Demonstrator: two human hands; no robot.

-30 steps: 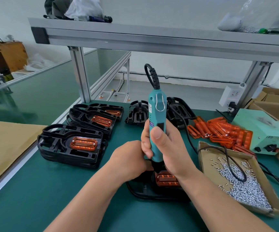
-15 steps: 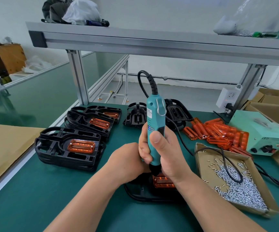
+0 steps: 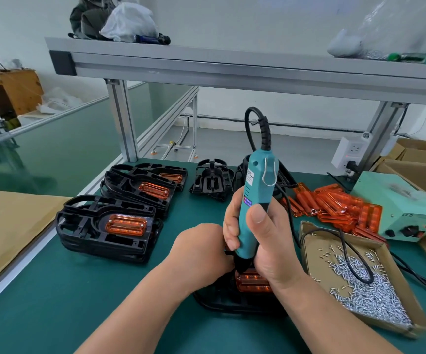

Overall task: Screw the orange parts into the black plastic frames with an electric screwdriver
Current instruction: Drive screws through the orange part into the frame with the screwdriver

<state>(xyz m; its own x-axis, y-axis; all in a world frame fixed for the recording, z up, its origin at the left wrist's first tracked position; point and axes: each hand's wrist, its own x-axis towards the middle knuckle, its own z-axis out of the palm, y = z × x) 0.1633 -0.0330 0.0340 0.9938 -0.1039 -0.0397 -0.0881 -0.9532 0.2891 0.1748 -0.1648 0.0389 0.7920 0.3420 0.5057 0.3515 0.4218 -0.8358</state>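
Beyond your right hand (image 3: 263, 246), head view: mint power box (image 3: 390, 200) reads "LED"; label on electric screwdriver (image 3: 256, 198) too blurred | your right hand clenched round the screwdriver, tip at orange part (image 3: 254, 282) in black frame (image 3: 211, 301) beneath it | your left hand (image 3: 201, 251) curled beside tip; grip hidden, can't tell.

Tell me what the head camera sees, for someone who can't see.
A right hand grips a teal electric screwdriver, tip down on an orange part in a black frame; the left hand sits beside the tip. A box of screws lies at right.
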